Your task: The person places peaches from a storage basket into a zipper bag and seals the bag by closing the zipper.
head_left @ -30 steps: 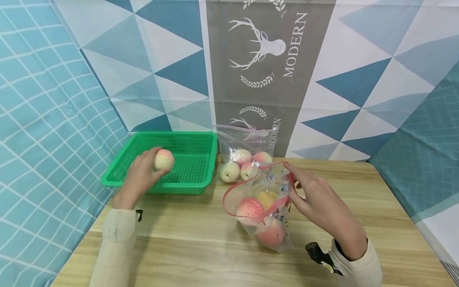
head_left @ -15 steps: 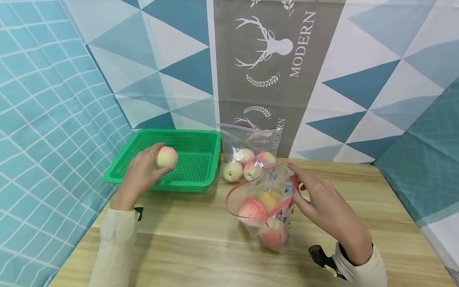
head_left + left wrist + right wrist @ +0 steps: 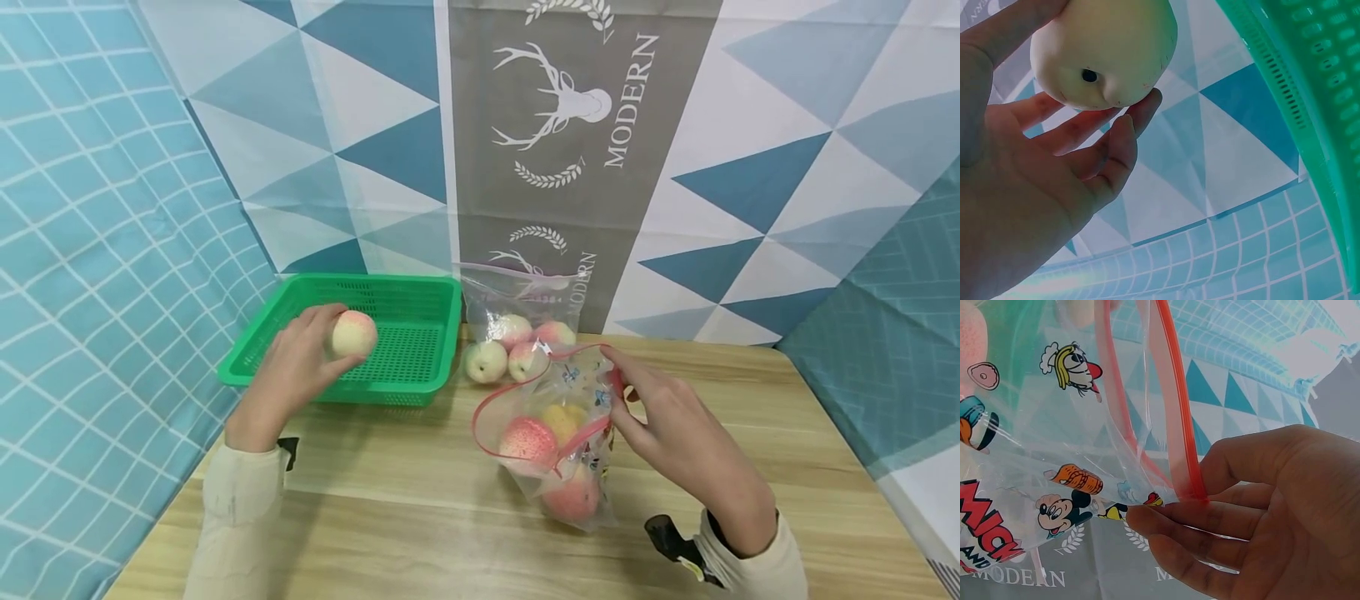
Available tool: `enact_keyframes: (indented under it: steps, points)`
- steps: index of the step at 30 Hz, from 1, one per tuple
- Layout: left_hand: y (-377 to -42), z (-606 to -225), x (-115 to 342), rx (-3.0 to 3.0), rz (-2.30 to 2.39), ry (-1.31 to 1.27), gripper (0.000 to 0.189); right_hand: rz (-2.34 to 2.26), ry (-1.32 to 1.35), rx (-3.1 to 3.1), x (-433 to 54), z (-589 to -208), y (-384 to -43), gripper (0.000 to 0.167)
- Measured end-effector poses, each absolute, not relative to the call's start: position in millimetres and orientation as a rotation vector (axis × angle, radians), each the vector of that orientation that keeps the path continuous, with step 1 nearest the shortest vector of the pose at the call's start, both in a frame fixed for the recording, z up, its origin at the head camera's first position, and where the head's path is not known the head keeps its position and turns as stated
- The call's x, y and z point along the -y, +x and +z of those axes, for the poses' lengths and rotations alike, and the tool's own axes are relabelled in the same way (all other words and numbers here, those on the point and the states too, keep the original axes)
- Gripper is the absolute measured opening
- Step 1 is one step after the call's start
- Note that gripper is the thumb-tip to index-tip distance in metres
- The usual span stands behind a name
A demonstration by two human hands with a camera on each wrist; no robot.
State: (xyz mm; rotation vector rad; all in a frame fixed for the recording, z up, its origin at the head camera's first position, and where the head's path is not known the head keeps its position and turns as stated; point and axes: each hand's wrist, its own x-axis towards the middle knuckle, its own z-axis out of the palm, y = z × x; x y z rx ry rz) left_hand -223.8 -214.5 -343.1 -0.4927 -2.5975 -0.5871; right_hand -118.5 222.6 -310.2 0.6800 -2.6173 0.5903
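My left hand (image 3: pixel 296 358) grips a pale peach (image 3: pixel 354 335) with a pink blush, above the green basket (image 3: pixel 405 392). In the left wrist view the peach (image 3: pixel 1107 53) shows a dark hole at its stem dimple, with thumb and fingers around it. My right hand (image 3: pixel 675 417) pinches the red-edged rim of a clear zip bag (image 3: pixel 596 454) printed with cartoon figures. The bag's mouth gapes toward the left. Inside it lie a red peach (image 3: pixel 527 442), a yellow fruit (image 3: pixel 564 421) and another reddish fruit (image 3: pixel 572 493) lower down.
Behind the held bag, a second clear zip bag (image 3: pixel 517 292) holds several pale pink peaches (image 3: pixel 486 362) and leans near the back wall cloth (image 3: pixel 525 200). All of it stands on a wooden table (image 3: pixel 420 533). A blue checked cloth (image 3: pixel 90 275) rises along the left side.
The left hand with its peach has moved very slightly to the right over the basket. The view has shifted a little; the right hand keeps its hold on the bag's rim.
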Motion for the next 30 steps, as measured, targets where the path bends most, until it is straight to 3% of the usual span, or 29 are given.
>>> enact_keyframes:
  steps: [30]
  points:
    - [-195, -326, 193, 2.495, -0.481, -0.630, 0.069, 0.590, 0.653, 2.644, -221, -311, -119, 0.058]
